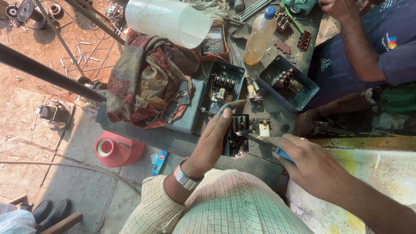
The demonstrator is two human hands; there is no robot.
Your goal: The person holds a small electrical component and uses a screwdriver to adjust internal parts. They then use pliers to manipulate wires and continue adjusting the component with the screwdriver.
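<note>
The dark worktop (pixel 277 119) is crowded right up to its near edge, with an open switch box (pixel 222 86), a blue-grey tray of parts (pixel 287 82), a plastic bottle (pixel 259 37) and a patterned cloth (pixel 147 80) leaving only a narrow bare strip just ahead of the hands. The left hand (pixel 215 141) has its fingers closed around a black switch block (pixel 236 134), held just above that near edge, upright with its contact slots and metal terminals facing up. The right hand (pixel 310 162) grips a blue-handled screwdriver (pixel 260 141) with fingers shut, its blade tip touching the block's right side.
</note>
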